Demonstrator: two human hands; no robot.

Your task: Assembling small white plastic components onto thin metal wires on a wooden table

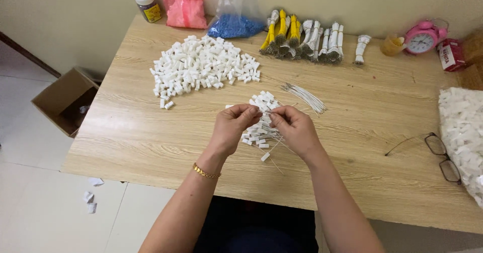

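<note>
Pale wood grain and white plastic, mostly matt.

The desk (151, 132) wears a light wood-look finish, smooth with a soft sheen. The white connector pieces (201, 64) heaped on it look like matt plastic, and the thin white wires (304, 96) have a smooth coating. The left hand (232, 127) carries a shiny gold-coloured bracelet (205, 171) at its wrist. The pink bag (184, 4) is glossy film, the cardboard box (65, 101) dull brown, the floor (45, 202) smooth pale tile.
</note>
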